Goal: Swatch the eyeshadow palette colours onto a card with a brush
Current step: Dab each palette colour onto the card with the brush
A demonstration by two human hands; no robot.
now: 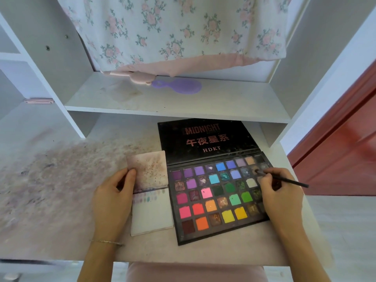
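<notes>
An open eyeshadow palette (215, 200) with many coloured pans lies on the desk, its black lid (205, 139) folded back. Left of it lies a white card (151, 212) with small swatches along its top edge, and a stained upper flap (147, 171) above it. My left hand (114, 198) holds the flap's left edge, thumb on top. My right hand (281, 198) pinches a thin black brush (284, 180). The brush tip rests in a dark pan near the palette's upper right corner.
The white desk (61, 200) is smeared with pinkish powder on its left half. A shelf (173, 100) above holds a purple hand mirror (179, 86) and a pink object. Floral fabric (173, 31) hangs at the back. A red door (345, 149) stands to the right.
</notes>
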